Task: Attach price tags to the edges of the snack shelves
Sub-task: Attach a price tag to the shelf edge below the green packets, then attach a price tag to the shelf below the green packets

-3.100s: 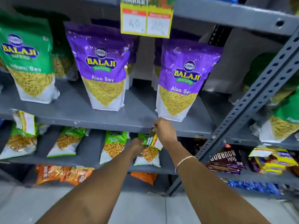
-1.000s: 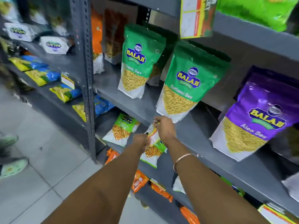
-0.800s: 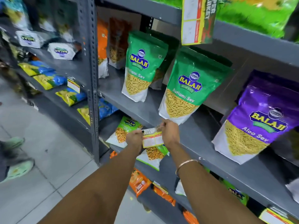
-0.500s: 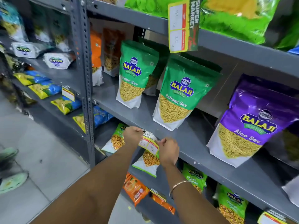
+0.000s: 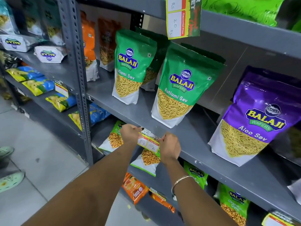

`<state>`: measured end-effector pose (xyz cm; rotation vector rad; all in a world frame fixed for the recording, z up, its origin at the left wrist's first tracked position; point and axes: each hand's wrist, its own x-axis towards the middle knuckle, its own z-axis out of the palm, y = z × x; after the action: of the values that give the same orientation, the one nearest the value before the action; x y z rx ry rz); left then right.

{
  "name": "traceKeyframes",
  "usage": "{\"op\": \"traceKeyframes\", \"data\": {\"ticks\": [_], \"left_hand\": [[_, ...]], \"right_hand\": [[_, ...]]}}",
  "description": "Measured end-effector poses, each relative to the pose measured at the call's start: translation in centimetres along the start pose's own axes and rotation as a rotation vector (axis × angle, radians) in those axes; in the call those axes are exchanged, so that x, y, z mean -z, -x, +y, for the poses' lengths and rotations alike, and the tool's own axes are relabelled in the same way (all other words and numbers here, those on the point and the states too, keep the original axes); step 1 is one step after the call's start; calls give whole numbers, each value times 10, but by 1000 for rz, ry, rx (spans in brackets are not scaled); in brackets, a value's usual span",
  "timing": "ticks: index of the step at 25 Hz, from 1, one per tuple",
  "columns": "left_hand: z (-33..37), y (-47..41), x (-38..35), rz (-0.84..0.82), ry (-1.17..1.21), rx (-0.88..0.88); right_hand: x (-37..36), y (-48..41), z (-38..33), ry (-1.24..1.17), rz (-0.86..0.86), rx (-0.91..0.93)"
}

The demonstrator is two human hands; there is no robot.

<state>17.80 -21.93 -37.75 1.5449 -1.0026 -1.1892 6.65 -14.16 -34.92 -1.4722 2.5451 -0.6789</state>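
Note:
A small price tag [image 5: 148, 143] with a yellow border and two white handwritten boxes lies against the front edge of the grey middle shelf [image 5: 192, 154]. My left hand [image 5: 130, 133] pinches its left end and my right hand [image 5: 169, 146] pinches its right end. Both hands sit just below the two green Ratlami Sev bags [image 5: 180, 88] that stand on this shelf. How firmly the tag touches the edge cannot be told.
A purple Aloo Sev bag [image 5: 255, 118] stands to the right. Another price tag [image 5: 182, 17] hangs from the shelf above. A perforated grey upright [image 5: 78, 75] divides the racks. Small snack packs fill the lower shelves. Someone's green shoes [image 5: 8, 181] are on the tiled floor at left.
I moved left from the Aloo Sev bags to the Ratlami Sev section. The tag, first held upright in my right hand, is now spread flat between both hands at the shelf edge.

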Motion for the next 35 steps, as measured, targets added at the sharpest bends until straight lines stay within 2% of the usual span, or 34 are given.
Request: {"op": "traceKeyframes", "data": {"ticks": [4, 6, 8, 10, 12, 14, 15, 17, 19, 20, 22, 25, 29, 32, 35], "left_hand": [[-10, 3, 11, 38, -91, 74], [-7, 14, 12, 0, -180, 25], [32, 21, 15, 0, -173, -69], [100, 27, 25, 82, -123, -220], [176, 42, 43, 206, -120, -474], [247, 61, 59, 276, -170, -733], [277, 70, 63, 261, -222, -853], [323, 86, 64, 130, -369, -1033], [346, 96, 59, -11, -568, -1121], [351, 100, 55, -23, -629, -1136], [355, 103, 52, 67, -612, -1119], [345, 105, 54, 158, -436, -1005], [322, 93, 66, 49, -181, -766], [318, 89, 63, -29, -107, -699], [316, 87, 52, -15, -44, -657]], "right_hand": [[1, -1, 6, 96, -107, -7], [11, 2, 8, 126, -151, 23], [43, 1, -10, 116, -81, 117], [91, -3, -41, 21, 108, 209], [148, -5, -81, -309, 265, 184], [196, -15, -114, -754, 313, 65], [218, -19, -130, -933, 311, -13], [241, -22, -154, -1221, 251, -199], [247, -19, -165, -1349, 225, -317], [248, -18, -166, -1368, 229, -346], [250, -14, -166, -1350, 238, -352], [258, -10, -159, -1173, 356, -232], [264, 2, -147, -821, 476, 17], [274, -2, -145, -634, 501, 110], [283, -10, -144, -461, 475, 158]]}}
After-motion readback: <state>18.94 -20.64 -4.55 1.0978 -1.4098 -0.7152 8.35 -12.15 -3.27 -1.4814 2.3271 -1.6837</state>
